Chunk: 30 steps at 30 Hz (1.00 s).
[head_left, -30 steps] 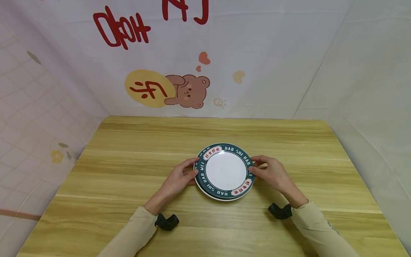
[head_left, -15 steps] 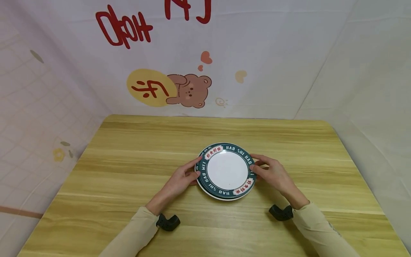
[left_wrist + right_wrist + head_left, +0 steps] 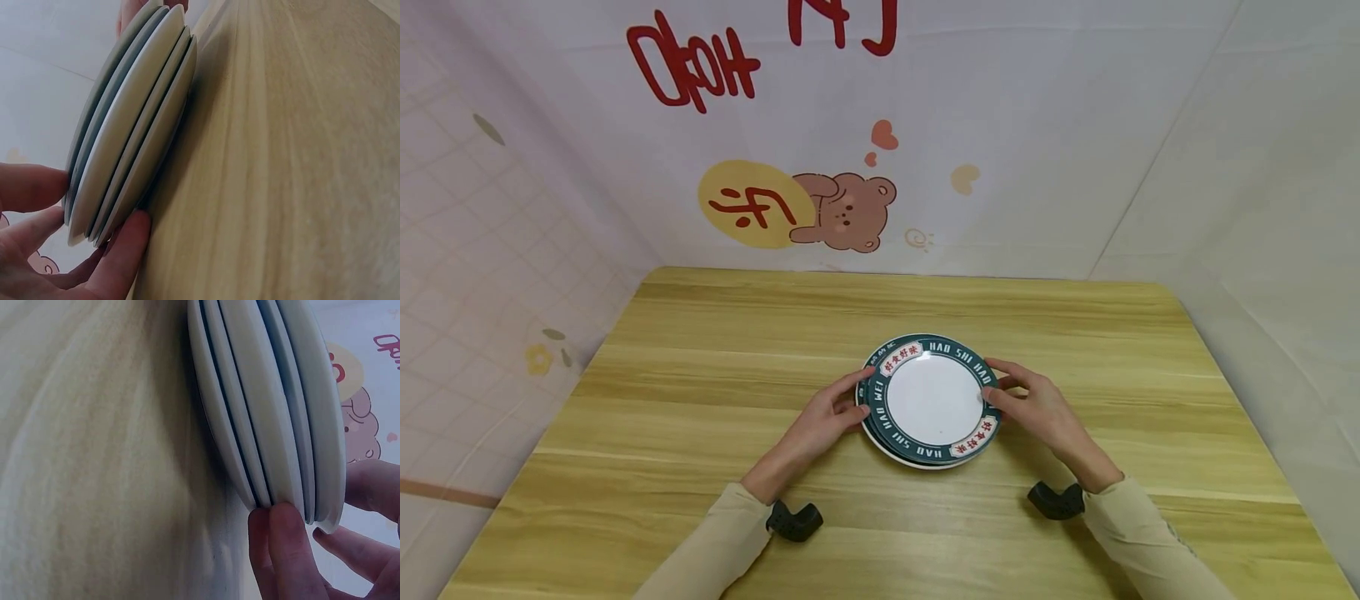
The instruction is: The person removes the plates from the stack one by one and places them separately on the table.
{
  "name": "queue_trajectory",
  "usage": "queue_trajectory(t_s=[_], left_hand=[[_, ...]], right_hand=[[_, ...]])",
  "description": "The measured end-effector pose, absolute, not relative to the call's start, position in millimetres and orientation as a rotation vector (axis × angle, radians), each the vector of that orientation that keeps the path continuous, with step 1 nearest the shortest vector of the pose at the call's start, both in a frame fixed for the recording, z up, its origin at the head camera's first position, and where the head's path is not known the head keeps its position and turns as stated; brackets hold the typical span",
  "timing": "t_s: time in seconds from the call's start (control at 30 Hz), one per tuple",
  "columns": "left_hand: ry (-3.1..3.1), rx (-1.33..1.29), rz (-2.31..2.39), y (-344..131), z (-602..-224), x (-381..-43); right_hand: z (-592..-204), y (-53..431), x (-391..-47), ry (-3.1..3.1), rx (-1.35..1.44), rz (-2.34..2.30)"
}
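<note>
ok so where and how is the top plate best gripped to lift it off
Likely by the rim of the top plate, pinched above and below, from the side of the right hand. The plate lies off-centre that way, its edge overhanging the plates beneath, which leaves a lip. By the left hand, a lower plate sticks out past it.

A yellowish wood-grain tabletop [image 3: 715,367] spans the lower frame below a creased white backdrop [image 3: 1045,108], printed with a brown cartoon bear [image 3: 853,212] at upper centre and red characters [image 3: 694,65] at upper left.
</note>
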<state>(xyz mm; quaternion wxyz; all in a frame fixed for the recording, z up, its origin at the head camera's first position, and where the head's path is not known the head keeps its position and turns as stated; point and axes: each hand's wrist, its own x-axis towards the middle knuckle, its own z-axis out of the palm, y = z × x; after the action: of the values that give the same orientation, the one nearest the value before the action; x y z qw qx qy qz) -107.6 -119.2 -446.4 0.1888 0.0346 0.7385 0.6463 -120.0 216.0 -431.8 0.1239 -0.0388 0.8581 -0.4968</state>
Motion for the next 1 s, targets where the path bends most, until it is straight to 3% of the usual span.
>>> queue_trajectory(t_s=[1.0], left_hand=[[2.18,0.107,1.778,-114,-449,-105]], right_hand=[[-425,233,-118,2.427,0.02,-1.626]])
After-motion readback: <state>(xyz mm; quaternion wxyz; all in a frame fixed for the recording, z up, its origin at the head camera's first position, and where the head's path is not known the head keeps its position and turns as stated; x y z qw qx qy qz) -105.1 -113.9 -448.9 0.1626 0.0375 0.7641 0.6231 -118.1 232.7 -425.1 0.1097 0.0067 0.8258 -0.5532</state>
